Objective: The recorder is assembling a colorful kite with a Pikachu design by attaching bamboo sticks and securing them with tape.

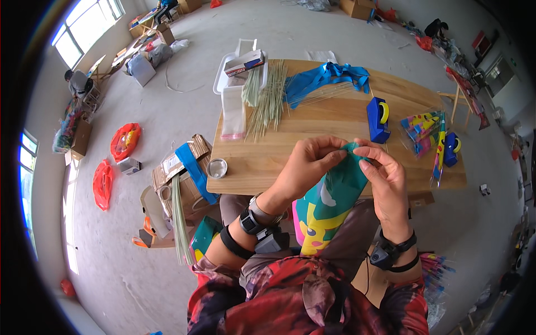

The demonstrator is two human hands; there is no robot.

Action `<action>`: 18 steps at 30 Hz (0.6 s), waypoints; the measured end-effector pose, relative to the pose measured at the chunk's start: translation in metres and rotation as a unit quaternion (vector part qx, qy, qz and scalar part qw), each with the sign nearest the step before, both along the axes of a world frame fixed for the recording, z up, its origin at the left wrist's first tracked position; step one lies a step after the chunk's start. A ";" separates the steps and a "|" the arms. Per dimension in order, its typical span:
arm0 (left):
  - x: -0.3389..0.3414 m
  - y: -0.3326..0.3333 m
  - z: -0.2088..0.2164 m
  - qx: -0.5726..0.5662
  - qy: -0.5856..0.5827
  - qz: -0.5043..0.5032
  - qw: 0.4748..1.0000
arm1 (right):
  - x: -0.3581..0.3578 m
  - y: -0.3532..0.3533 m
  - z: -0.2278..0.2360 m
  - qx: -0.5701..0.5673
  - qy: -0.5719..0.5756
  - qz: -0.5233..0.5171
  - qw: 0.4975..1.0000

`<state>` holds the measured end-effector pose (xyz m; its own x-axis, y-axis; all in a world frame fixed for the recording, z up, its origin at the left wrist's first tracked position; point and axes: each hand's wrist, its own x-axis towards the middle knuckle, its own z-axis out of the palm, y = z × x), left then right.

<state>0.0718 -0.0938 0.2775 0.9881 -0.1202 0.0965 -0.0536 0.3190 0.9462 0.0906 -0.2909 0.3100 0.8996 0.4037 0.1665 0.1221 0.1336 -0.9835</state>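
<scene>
A: Nearest the viewer lies a red-and-dark patterned shirt (268,301), on the near side of the wooden table (257,164). What is held beyond it?

B: A teal printed sheet (343,183) bearing a yellow cartoon figure, at the table's near edge. The left hand (309,162) pinches its narrow upper end between thumb and fingers; the right hand (386,177), thumb and forefinger close together, grips the same end from the opposite side.

A: Why so?

B: Probably to keep that end steady for fine fingertip work, while the wider part hangs toward the lap, which may support it.

A: And the containers?

B: At the table's far left, a white plastic basket (216,85) carries a small carton (244,63). Near the table's right end, clear packets (420,129) hold colourful printed pieces. A small round dish (217,168) sits at the table's near left corner; its contents cannot be made out.

A: The loose materials?

B: Thin pale sticks (273,97) and blue ribbons (326,81) lie along the table's far side, perhaps spread for easy picking. Right of the table's middle, a blue tape dispenser (379,127) stands with a yellow roll, presumably there for the right hand's reach.
</scene>
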 end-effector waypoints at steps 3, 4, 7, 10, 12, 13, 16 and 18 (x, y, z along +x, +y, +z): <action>0.002 0.001 -0.002 -0.022 0.011 -0.017 1.000 | 0.000 -0.001 0.002 0.008 0.002 0.004 1.000; 0.002 0.000 -0.003 -0.023 0.011 -0.018 1.000 | 0.000 -0.001 0.002 0.007 -0.002 0.005 1.000; 0.002 0.001 -0.003 -0.031 0.005 -0.019 0.999 | 0.000 0.000 0.002 0.010 0.005 0.002 1.000; 0.001 0.000 -0.002 -0.036 0.005 -0.015 0.999 | -0.001 0.000 0.002 0.005 0.002 -0.005 1.000; 0.001 -0.001 -0.002 -0.041 0.004 -0.017 0.999 | -0.001 0.000 0.001 0.002 -0.004 -0.008 1.000; 0.001 0.000 -0.001 -0.041 0.004 -0.017 0.999 | -0.001 0.000 0.001 -0.001 -0.010 -0.010 1.000; 0.001 0.001 0.000 -0.037 0.010 -0.022 0.999 | 0.000 0.000 0.001 -0.011 -0.018 -0.015 1.000; 0.001 0.001 0.000 -0.038 0.013 -0.030 0.999 | 0.000 0.000 0.000 -0.014 -0.021 -0.017 1.000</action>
<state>0.0729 -0.0926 0.2772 0.9816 -0.1726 0.0815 -0.0076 0.3914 0.9202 0.0907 -0.2908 0.3105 0.9056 0.3770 0.1942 0.1680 0.1016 -0.9805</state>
